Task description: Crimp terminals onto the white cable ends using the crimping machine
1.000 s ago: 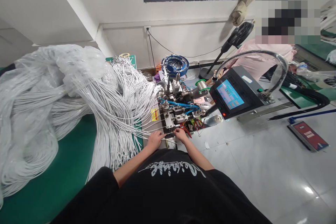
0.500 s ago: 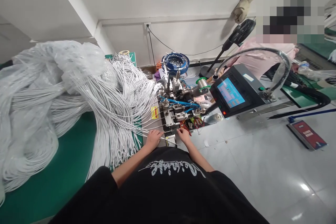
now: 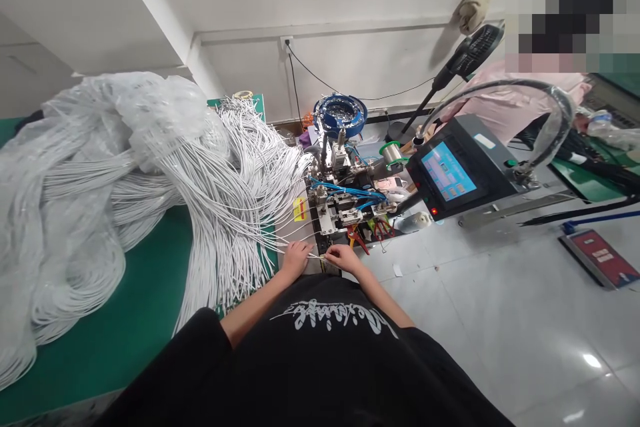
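My left hand is closed around a white cable at the near edge of the bench machine. The fingers of my right hand are pinched at the cable's tip, just to the right of my left hand. Details of the tip are too small to make out. To the left lies a large bundle of white cables, several of them running toward the machine. Red-handled pliers rest beyond my right hand.
A blue round feeder bowl stands behind the machine, with a wire spool nearby. The lit control screen is to the right. Clear plastic wrapping covers cables on the green table. A person in pink sits beyond.
My right hand has moved left, away from the machine's front, to meet the cable's tip beside my left hand. The whole view has shifted slightly.
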{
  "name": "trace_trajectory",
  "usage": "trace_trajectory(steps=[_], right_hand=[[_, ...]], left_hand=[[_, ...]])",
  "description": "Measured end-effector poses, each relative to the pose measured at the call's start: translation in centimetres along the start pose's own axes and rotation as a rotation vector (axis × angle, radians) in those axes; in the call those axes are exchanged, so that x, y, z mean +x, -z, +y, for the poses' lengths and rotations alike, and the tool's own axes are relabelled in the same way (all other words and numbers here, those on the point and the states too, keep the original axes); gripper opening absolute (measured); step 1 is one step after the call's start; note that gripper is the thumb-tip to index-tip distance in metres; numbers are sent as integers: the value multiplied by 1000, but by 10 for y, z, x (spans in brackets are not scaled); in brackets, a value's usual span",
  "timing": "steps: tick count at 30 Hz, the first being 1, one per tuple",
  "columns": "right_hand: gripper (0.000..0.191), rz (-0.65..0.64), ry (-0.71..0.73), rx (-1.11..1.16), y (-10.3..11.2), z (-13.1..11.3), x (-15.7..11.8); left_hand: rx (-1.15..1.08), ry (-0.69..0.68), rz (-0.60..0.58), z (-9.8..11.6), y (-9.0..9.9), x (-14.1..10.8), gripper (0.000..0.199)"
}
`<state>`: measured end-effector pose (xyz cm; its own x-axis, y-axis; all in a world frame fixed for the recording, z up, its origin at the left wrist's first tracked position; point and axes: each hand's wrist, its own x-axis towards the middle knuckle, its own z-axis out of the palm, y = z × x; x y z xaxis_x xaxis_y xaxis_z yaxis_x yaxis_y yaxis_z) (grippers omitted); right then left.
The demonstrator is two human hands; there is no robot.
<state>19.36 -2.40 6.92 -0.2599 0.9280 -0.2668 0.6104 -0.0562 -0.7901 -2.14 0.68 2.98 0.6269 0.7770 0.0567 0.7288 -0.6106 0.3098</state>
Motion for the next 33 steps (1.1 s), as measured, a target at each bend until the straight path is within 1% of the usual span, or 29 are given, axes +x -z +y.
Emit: trace_trajectory(steps=[3,6,9,12,15,19,21,23,26,29,33], right_hand=[[21,47,-15,-54,-2,3,1],[23,144,-44,-73,-2,6,2],[22,272,-112,13,-3,12,5],[27,362,-148,178,-5,17,7],[36,382,-142,368,-10,20,10],[43,311,-196,615,-18,22,13],[43,291,-209,645,-19,22,15],[40,318,-181,568,-17,24,15],[33,364,-124,316,-12,30,12],[29,347,-104,87,-7,36,10],[27,325,-96,-48,-4,38,11]], left_hand=[[-8,-7,-2,3,3,0,34],[-44,-48,-8,6,6,0,29],[-107,-109,2,8,5,-1,31],[-86,-118,17,7,2,0,33],[-68,-136,7,6,-1,1,38],[-116,-220,-39,5,-4,3,43],[-126,-225,-57,6,-3,4,45],[-125,-199,-60,6,-2,4,47],[-118,-144,-66,8,1,5,51],[-92,-111,-99,11,3,6,53],[-44,-68,-131,13,5,9,50]])
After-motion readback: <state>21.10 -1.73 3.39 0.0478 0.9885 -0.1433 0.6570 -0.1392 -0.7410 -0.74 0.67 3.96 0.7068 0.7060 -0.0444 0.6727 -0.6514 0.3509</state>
